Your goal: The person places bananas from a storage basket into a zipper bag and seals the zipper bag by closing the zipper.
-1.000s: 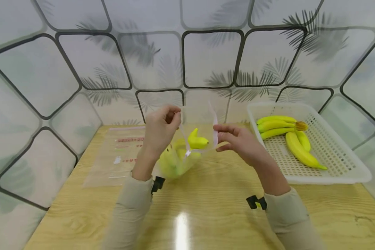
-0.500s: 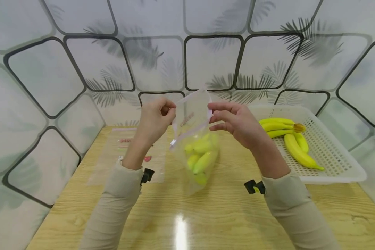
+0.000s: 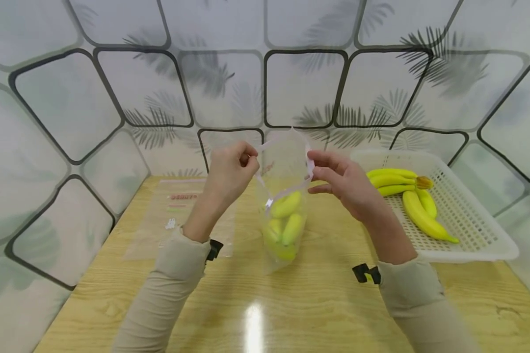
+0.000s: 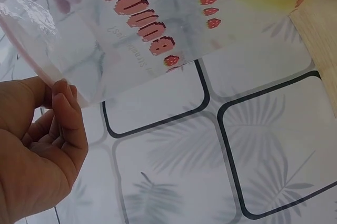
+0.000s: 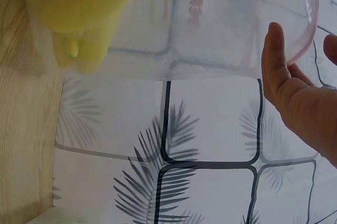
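"Where's your bag (image 3: 287, 169)?"
"Mid-frame, bananas (image 3: 287, 206) inside. My left hand (image 3: 231, 169) pinches its upper left; my right hand (image 3: 346, 184), fingers nearly straight, thumb apart, touches its upper right."
"The basket (image 3: 463, 255)?"
"Frame's right, with more bananas (image 3: 424, 220)."

A pale wall covering (image 3: 304, 88) printed with rounded black and grey outlines and grey palm leaves fills the upper part of the head view. Below it spreads a light-brown wood-grain table (image 3: 313, 314), with white glare (image 3: 253, 326) at bottom centre. At right sits a white perforated plastic basket (image 3: 463, 256) holding yellow bananas (image 3: 424, 218); at centre-left lies a flat, clear, printed plastic bag (image 3: 170, 238).
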`<act>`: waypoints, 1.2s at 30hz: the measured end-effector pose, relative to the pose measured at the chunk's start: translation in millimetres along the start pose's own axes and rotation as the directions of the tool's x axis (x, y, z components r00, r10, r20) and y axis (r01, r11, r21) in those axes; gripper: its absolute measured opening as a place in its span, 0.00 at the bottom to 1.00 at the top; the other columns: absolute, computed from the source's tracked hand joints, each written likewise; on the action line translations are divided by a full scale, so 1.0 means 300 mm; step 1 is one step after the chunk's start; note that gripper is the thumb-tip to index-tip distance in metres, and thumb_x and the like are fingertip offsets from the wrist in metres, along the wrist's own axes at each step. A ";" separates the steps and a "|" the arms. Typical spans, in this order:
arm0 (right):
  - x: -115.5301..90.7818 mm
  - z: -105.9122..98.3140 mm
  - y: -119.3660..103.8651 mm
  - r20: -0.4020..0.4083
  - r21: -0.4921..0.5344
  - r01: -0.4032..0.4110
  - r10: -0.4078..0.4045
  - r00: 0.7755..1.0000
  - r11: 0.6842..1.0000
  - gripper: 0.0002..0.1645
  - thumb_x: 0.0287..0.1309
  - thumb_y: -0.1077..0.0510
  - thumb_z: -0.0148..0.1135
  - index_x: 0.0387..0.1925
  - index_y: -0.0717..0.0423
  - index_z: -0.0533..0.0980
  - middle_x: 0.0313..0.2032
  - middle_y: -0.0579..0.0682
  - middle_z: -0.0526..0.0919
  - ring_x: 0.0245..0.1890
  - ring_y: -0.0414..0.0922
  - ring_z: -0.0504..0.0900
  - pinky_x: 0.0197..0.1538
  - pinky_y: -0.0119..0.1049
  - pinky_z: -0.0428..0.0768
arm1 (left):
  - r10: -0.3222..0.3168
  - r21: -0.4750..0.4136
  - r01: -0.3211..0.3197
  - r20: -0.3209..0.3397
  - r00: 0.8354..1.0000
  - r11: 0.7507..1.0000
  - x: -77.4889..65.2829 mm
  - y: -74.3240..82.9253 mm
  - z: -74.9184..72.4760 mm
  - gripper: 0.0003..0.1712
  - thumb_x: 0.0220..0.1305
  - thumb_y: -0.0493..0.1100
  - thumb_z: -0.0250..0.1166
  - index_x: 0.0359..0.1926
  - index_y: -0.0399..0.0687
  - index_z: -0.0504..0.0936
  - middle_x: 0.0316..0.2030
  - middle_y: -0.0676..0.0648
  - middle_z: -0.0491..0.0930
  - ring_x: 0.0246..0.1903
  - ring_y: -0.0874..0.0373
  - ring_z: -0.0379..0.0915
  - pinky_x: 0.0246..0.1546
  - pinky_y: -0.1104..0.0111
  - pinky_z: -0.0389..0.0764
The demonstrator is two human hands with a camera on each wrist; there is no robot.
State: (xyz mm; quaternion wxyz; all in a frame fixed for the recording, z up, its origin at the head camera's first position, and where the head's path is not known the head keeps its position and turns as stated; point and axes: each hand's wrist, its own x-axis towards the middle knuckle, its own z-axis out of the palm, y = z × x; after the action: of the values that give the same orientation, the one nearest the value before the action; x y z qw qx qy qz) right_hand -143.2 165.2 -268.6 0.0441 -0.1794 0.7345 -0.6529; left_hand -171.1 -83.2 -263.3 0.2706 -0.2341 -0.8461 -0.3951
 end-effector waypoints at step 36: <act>-0.136 0.190 0.310 -0.206 -0.333 -0.139 0.072 0.976 0.932 0.47 0.66 0.58 0.59 0.78 0.50 0.45 0.72 0.62 0.61 0.72 0.59 0.60 0.68 0.62 0.63 | -0.135 -0.132 0.145 0.083 0.987 0.981 -0.064 -0.116 0.042 0.09 0.71 0.36 0.55 0.40 0.41 0.83 0.24 0.44 0.80 0.19 0.57 0.73 0.21 0.67 0.73</act>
State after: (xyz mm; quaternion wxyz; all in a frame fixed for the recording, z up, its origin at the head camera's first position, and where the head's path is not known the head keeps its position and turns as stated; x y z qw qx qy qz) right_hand -107.4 132.2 -374.3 -0.0231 -0.0812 0.8472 -0.5245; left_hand -181.6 -96.8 -301.3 0.1937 -0.2065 -0.8406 -0.4618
